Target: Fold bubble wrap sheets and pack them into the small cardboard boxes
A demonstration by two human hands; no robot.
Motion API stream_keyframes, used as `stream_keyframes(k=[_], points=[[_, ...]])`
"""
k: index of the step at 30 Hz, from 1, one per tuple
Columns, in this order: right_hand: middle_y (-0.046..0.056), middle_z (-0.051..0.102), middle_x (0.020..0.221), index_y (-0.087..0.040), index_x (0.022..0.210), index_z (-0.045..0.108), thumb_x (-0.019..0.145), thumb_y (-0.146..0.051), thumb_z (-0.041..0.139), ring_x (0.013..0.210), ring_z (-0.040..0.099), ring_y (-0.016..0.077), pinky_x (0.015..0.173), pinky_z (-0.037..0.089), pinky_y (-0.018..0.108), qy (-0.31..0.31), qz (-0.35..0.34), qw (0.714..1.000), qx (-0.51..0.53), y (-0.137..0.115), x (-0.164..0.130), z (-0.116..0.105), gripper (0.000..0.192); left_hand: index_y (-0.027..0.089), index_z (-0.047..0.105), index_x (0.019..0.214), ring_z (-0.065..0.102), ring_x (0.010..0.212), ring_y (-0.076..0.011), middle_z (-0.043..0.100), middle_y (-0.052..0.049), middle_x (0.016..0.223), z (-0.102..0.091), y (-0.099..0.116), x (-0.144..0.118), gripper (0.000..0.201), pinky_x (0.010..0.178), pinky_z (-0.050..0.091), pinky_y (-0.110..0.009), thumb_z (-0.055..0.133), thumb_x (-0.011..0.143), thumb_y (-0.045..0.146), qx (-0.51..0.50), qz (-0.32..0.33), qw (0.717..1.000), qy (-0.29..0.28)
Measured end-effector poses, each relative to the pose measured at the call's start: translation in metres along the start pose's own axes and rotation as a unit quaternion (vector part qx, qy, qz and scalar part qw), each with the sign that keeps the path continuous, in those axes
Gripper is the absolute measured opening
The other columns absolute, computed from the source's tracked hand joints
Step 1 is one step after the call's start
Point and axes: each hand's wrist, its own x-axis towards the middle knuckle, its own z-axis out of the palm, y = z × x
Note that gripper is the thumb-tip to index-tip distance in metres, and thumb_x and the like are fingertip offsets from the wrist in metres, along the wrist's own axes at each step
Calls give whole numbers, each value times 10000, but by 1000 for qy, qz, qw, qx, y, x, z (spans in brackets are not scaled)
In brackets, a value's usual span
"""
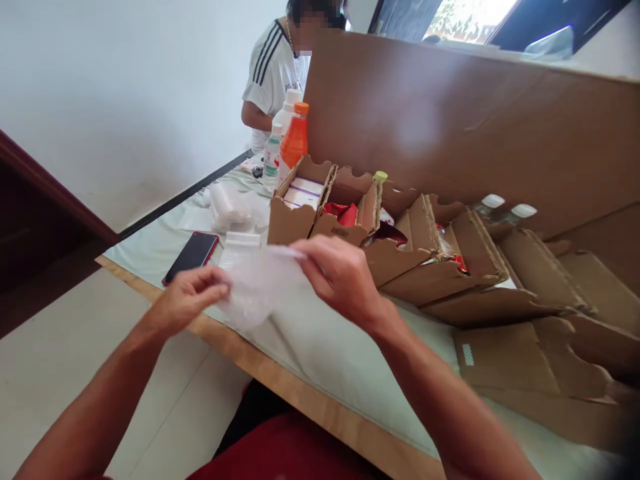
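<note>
A clear plastic bag (253, 290) is stretched between my hands above the table, slightly blurred. My left hand (193, 297) pinches its left side with curled fingers. On the right, my right hand (340, 277) grips the upper corner between thumb and fingers. Just beyond my left hand lies a smartphone (191, 257) with a dark screen and red edge. More clear plastic bags (230, 207) are piled on the cloth behind the one I hold. The nearest cardboard box (293, 223) stands close behind my right hand, with white packs inside.
Several cardboard bins (400, 267) run along the right, before a tall cardboard panel (450, 127). An orange bottle (295, 137) and a clear bottle (271, 160) stand at the back. A person in a white shirt (273, 73) is beyond. The table's wooden edge (280, 380) is nearest me.
</note>
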Motion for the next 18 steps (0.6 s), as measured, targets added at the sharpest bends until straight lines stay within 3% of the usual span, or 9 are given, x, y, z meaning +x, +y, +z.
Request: stream_keyframes(k=[4,6,8,10,12,13,15,16,18], points=[[-3,696,923,-130,986,678,1052,-218,509,907,644,129,854,410,250,-15,7,999,-51,13,124,35,202,209,681,849,593,753,-139,674,29,775,-43,20,59,198,751,508,-268,749,751,367,8,59,977,204],[-23,656,975,-54,1119,633,1068,-205,430,1074,619,133,964,374,280,-74,21,991,-107,17,175,50,258,192,648,811,579,719,-125,651,29,740,-56,23,97,163,746,499,-267,696,737,329,7,53,970,235],[-10,631,1090,4,1272,541,1066,-196,399,1254,541,180,1056,334,357,-98,19,982,-161,18,200,62,319,190,605,740,533,627,-120,602,26,666,-61,16,132,133,664,476,-273,650,693,306,14,32,972,233],[40,641,1184,-16,1322,516,1057,-178,487,1307,515,229,1093,333,413,-85,9,980,-178,14,191,72,312,200,585,676,500,577,-134,551,24,601,-62,1,157,116,604,449,-286,641,649,298,35,15,975,219],[105,687,1176,-78,1224,599,1035,-209,597,1208,583,257,1050,394,428,-106,-4,983,-150,10,151,87,230,212,595,628,546,628,-179,533,13,582,-63,-17,170,99,625,469,-311,657,618,289,63,11,976,208],[127,709,1125,-99,1146,640,1036,-275,610,1127,618,266,1002,424,431,-160,-12,978,-131,10,125,97,209,218,604,609,594,713,-214,554,-2,607,-63,-24,174,86,680,497,-329,667,607,277,73,14,976,206],[157,716,1122,-116,1089,678,973,-473,683,1069,628,299,934,445,436,-291,-21,951,-99,13,73,121,376,225,630,613,645,978,-283,652,-44,774,-63,-33,178,53,871,529,-373,677,608,249,114,36,970,210],[169,709,1163,-119,1101,683,936,-508,718,1071,622,306,911,447,431,-327,-12,941,-89,17,51,135,423,222,650,647,628,1110,-307,693,-69,918,-61,-35,180,38,970,513,-394,675,625,240,154,54,963,214],[162,708,1207,-142,1086,700,960,-398,703,1082,617,289,904,430,414,-353,21,933,-73,25,21,160,286,192,694,778,561,1295,-339,670,-133,1242,-53,-33,186,101,1106,451,-443,648,703,240,254,92,940,209]])
